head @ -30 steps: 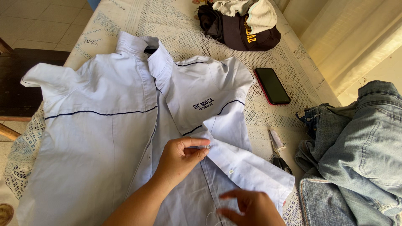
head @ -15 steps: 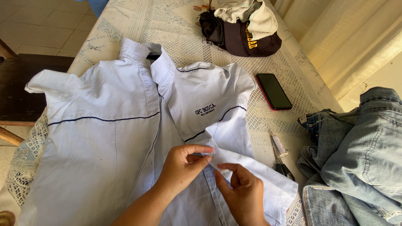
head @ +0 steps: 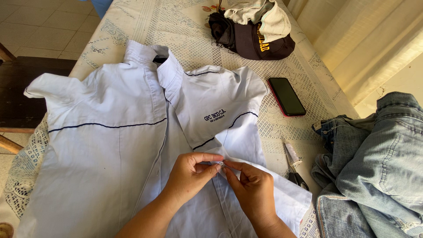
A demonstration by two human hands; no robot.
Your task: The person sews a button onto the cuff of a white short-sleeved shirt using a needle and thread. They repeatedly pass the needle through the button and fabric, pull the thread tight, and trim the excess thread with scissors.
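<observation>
A pale blue short-sleeved shirt (head: 110, 145) with dark piping lies spread on the lace-covered table (head: 185, 26), collar toward the far end. My left hand (head: 189, 174) and my right hand (head: 251, 189) meet at the shirt's front edge near its lower middle. Both pinch the fabric around a small button (head: 221, 163) between thumbs and fingertips. The right front panel is folded over toward the right under my right hand.
A dark cap (head: 257, 37) with cloth on it sits at the far end. A black phone (head: 287, 96) lies right of the shirt. Scissors (head: 294, 169) rest beside it. Blue jeans (head: 379, 163) are piled at the right. A dark wooden bench (head: 17, 101) stands left.
My right hand rose from the shirt's lower edge to meet the left hand, and both now pinch the fabric at the button. The camera has moved closer and slightly down.
</observation>
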